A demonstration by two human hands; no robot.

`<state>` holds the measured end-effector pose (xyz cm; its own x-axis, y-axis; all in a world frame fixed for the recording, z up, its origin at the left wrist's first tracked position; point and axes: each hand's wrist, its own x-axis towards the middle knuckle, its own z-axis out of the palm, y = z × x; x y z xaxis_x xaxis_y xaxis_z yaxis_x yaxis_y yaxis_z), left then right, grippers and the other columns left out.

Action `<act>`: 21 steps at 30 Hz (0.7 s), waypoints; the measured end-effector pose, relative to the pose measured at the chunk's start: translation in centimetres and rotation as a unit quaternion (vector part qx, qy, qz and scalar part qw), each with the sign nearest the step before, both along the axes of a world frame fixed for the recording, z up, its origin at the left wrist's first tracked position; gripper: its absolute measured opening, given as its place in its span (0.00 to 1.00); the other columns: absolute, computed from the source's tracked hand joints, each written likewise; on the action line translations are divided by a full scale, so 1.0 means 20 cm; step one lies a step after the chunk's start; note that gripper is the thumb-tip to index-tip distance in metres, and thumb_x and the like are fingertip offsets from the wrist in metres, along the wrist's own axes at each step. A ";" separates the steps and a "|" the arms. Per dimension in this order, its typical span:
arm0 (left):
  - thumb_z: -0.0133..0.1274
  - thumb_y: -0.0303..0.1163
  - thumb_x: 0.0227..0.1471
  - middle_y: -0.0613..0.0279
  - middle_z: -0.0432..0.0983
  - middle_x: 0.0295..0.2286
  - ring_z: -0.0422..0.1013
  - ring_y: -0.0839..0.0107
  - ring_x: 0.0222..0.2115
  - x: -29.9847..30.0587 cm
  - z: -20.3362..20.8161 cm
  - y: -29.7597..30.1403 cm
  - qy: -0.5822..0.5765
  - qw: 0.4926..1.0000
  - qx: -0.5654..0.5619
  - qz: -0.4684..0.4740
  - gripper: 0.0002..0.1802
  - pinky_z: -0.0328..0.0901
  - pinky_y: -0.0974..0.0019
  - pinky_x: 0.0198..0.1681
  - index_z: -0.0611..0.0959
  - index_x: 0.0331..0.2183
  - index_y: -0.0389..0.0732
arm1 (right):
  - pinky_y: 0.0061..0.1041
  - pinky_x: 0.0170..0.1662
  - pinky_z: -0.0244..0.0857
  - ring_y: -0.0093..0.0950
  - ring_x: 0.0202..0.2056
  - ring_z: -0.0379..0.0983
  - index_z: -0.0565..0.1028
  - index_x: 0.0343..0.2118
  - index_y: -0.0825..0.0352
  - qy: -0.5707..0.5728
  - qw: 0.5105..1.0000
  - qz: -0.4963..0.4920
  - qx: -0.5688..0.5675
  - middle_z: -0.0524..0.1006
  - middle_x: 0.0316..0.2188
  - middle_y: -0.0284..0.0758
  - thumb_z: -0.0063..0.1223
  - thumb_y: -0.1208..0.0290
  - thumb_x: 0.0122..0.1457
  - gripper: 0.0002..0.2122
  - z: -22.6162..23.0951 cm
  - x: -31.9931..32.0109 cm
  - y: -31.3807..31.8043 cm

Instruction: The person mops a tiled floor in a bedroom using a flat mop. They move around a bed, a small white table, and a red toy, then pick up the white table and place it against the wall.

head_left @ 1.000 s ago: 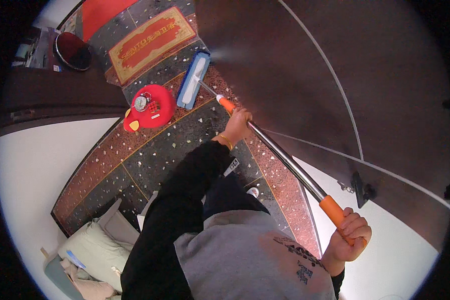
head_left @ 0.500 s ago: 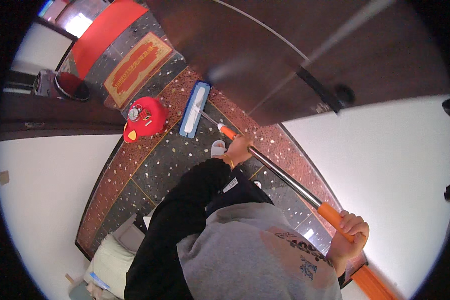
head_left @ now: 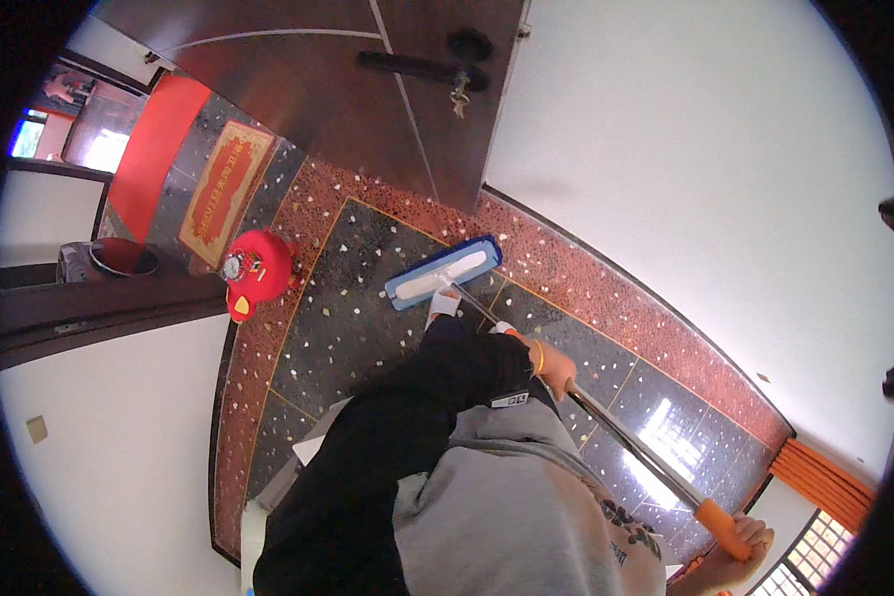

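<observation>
Red-and-tan rectangular doormat [head_left: 222, 192] with lettering lies upper left, past the red round reel-like object [head_left: 255, 271] on the dark speckled tile floor [head_left: 348, 298]. Small tan square patch [head_left: 36, 428] on the white wall, lower left. Flat mop [head_left: 443, 272], blue head with white pad, sits on the floor near the dark wooden door [head_left: 368, 89]. Left hand [head_left: 554, 369] is wrapped closed around the metal pole mid-shaft. Right hand [head_left: 735, 554] is closed around the orange grip at the top end, lower right.
</observation>
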<state>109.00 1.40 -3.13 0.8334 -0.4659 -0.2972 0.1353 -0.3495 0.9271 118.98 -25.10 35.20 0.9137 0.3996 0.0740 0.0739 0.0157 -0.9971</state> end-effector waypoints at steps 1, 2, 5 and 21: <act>0.57 0.40 0.33 0.56 0.74 0.18 0.68 0.62 0.19 0.02 -0.02 -0.04 0.004 0.999 -0.013 0.033 0.16 0.61 0.57 0.25 0.80 0.24 0.37 | 0.29 0.40 0.54 0.24 0.24 0.54 0.58 0.20 0.63 -0.012 1.000 -0.002 0.002 0.57 0.18 0.30 0.36 0.65 0.54 0.10 -0.02 0.05 -0.04; 0.57 0.40 0.33 0.56 0.73 0.18 0.67 0.62 0.19 0.03 -0.05 -0.05 0.023 0.999 -0.024 0.040 0.16 0.61 0.57 0.24 0.79 0.24 0.37 | 0.29 0.40 0.54 0.25 0.24 0.55 0.59 0.20 0.64 -0.023 1.000 -0.006 -0.004 0.58 0.18 0.30 0.36 0.64 0.54 0.11 -0.06 0.09 -0.08; 0.57 0.39 0.32 0.54 0.72 0.16 0.68 0.60 0.18 0.03 -0.14 -0.07 -0.024 0.998 -0.017 0.061 0.15 0.61 0.57 0.23 0.78 0.21 0.36 | 0.28 0.39 0.55 0.28 0.26 0.59 0.62 0.21 0.65 -0.054 0.998 -0.025 0.002 0.63 0.19 0.33 0.36 0.60 0.53 0.13 -0.23 0.16 -0.13; 0.54 0.22 0.32 0.50 0.69 0.24 0.65 0.48 0.31 -0.91 -0.34 1.04 -0.048 0.739 0.203 0.640 0.09 0.61 0.57 0.32 0.70 0.21 0.35 | 0.37 0.50 0.57 0.38 0.44 0.67 0.71 0.36 0.68 0.093 0.839 0.536 0.028 0.71 0.41 0.41 0.54 0.75 0.45 0.13 -0.64 0.01 1.27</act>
